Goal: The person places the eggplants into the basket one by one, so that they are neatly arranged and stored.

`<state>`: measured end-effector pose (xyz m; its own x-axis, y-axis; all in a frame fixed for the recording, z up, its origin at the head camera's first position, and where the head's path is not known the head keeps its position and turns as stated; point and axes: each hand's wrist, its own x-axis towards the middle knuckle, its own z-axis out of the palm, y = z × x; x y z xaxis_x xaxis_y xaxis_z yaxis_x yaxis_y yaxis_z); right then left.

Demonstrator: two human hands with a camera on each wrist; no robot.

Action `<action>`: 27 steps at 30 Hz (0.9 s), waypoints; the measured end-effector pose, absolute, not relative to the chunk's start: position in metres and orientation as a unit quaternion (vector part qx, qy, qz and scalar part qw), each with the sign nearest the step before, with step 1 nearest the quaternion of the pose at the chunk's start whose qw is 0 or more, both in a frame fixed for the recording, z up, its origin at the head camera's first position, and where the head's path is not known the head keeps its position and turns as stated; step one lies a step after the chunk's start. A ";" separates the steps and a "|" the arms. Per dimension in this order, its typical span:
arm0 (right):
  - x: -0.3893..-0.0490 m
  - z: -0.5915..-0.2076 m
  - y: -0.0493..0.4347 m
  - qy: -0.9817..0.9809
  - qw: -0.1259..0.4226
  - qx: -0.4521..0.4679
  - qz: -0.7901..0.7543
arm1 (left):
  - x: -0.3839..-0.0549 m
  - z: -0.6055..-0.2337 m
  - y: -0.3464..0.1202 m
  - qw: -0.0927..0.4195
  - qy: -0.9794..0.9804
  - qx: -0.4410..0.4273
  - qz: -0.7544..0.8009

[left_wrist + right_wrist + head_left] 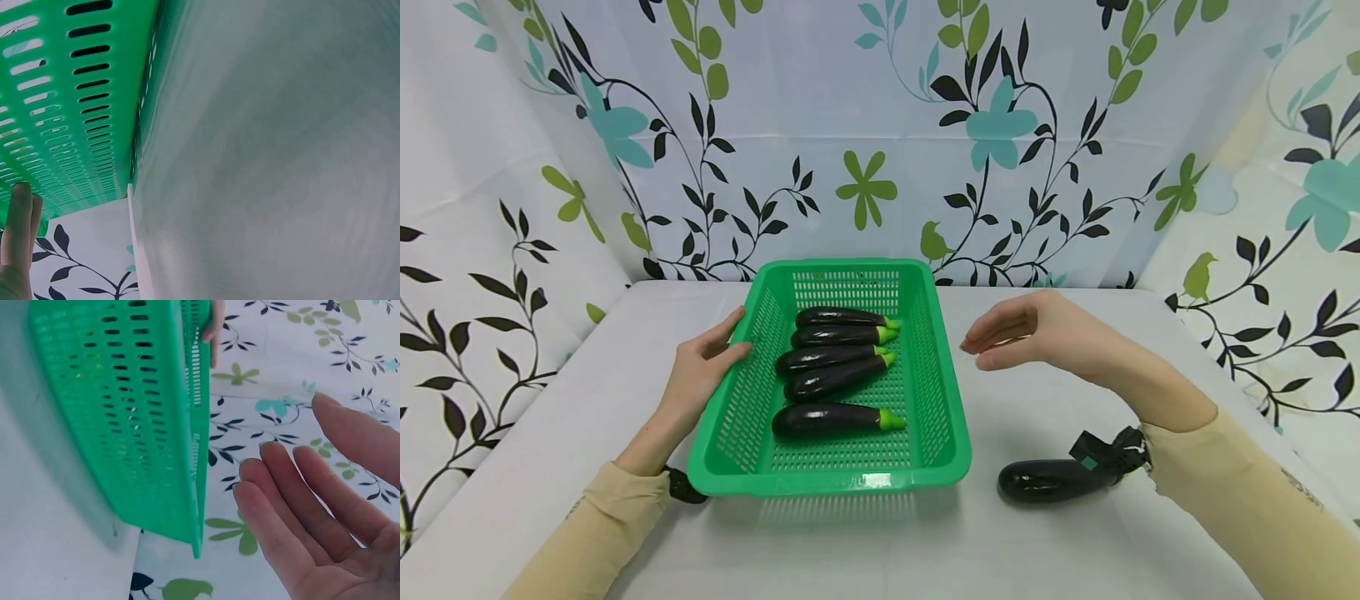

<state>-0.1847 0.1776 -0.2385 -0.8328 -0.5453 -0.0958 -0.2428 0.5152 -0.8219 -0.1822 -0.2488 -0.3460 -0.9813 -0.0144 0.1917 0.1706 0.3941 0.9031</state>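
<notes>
A green plastic basket point(829, 482) with slotted walls stands on the white table. Several dark eggplants point(835, 419) lie inside it, their green stem ends toward the right. At the basket's left rim, my left hand point(694, 375) holds on, thumb over the edge and fingers along the outer side. Two of its fingers point(20, 219) show against the slotted wall in the left wrist view. My right hand point(1037, 333) hovers right of the basket with nothing in it, fingers slightly bent and thumb apart. Another eggplant point(1048, 482) lies below the right wrist, its stem end hidden.
A white curtain point(790, 108) with leaf and flower prints hangs behind the table and along both sides. The white table point(880, 550) extends around the basket. Black wrist straps point(1123, 450) overlap the loose eggplant in the head view.
</notes>
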 end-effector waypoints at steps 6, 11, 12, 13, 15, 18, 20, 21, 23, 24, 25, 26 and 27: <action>-0.180 -0.250 0.199 0.849 0.184 -0.227 -0.441 | -0.182 -0.345 -0.249 0.085 -0.829 -0.047 -0.551; -0.174 -0.261 0.213 0.853 0.197 -0.222 -0.428 | -0.181 -0.345 -0.248 0.082 -0.827 -0.047 -0.555; -0.173 -0.263 0.216 0.853 0.201 -0.220 -0.428 | -0.182 -0.345 -0.248 0.081 -0.827 -0.047 -0.555; -0.171 -0.266 0.219 0.853 0.204 -0.219 -0.427 | -0.181 -0.345 -0.248 0.081 -0.826 -0.047 -0.555; -0.169 -0.272 0.224 0.850 0.211 -0.219 -0.429 | -0.182 -0.345 -0.248 0.079 -0.825 -0.048 -0.557; -0.165 -0.281 0.234 0.846 0.220 -0.220 -0.434 | -0.182 -0.345 -0.248 0.079 -0.825 -0.050 -0.558; -0.162 -0.287 0.240 0.844 0.225 -0.221 -0.434 | -0.182 -0.345 -0.248 0.079 -0.825 -0.052 -0.557; -0.161 -0.290 0.243 0.843 0.228 -0.220 -0.435 | -0.182 -0.345 -0.248 0.080 -0.825 -0.053 -0.556; -0.158 -0.296 0.249 0.842 0.233 -0.223 -0.432 | -0.183 -0.345 -0.249 0.080 -0.826 -0.053 -0.555; -0.157 -0.299 0.252 0.840 0.236 -0.225 -0.433 | -0.183 -0.345 -0.249 0.080 -0.827 -0.053 -0.554; -0.156 -0.302 0.255 0.838 0.239 -0.228 -0.434 | -0.182 -0.345 -0.249 0.081 -0.827 -0.054 -0.553; -0.155 -0.305 0.257 0.835 0.242 -0.231 -0.436 | -0.182 -0.345 -0.250 0.081 -0.827 -0.054 -0.554; -0.154 -0.307 0.260 0.833 0.245 -0.234 -0.437 | -0.182 -0.345 -0.250 0.082 -0.828 -0.053 -0.553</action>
<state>-0.1537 0.2597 -0.3068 -0.7703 -0.6042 -0.2037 -0.1753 0.5078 -0.8434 -0.1823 -0.2501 -0.3453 -0.9809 -0.0018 0.1943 0.1788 0.3831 0.9062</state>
